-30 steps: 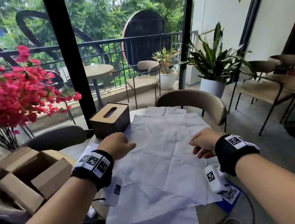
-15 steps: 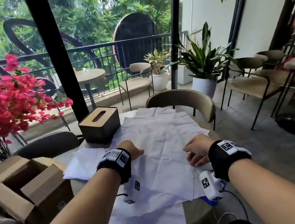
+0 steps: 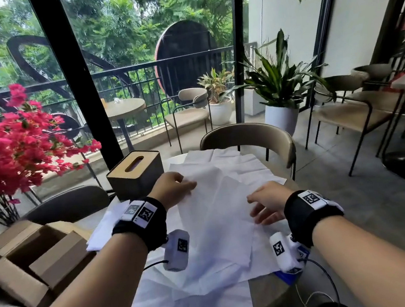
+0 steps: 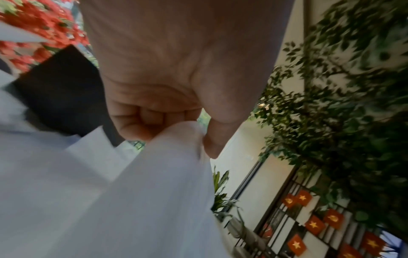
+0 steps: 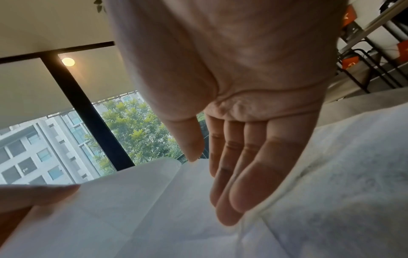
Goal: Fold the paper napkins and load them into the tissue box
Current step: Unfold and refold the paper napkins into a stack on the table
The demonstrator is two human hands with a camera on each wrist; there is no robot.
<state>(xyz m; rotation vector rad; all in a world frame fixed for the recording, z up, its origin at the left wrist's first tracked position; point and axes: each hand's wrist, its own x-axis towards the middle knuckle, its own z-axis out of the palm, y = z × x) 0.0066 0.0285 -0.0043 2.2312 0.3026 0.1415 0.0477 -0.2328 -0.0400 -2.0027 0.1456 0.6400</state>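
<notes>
Several white paper napkins lie spread and overlapping on a round table [image 3: 270, 292]. My left hand [image 3: 175, 189] pinches the left edge of the top napkin [image 3: 216, 217] between thumb and curled fingers [image 4: 154, 122] and holds that edge up off the pile. My right hand [image 3: 265, 204] hovers over the napkin's right side with its fingers [image 5: 238, 174] straight and relaxed, holding nothing. A dark tissue box [image 3: 135, 173] with a wooden slotted lid stands at the table's back left, just beyond my left hand.
An open cardboard box [image 3: 32, 261] sits on a chair at the left. Pink flowers [image 3: 6, 150] crowd the far left. A curved-back chair [image 3: 252, 137] stands beyond the table. A smaller folded napkin [image 3: 104, 227] lies under my left wrist. Cables [image 3: 320, 291] hang at the table's right.
My left hand has moved right and lifted the top napkin's left edge, which lay flat before. The right hand's fingers have uncurled. The camera view has shifted a little.
</notes>
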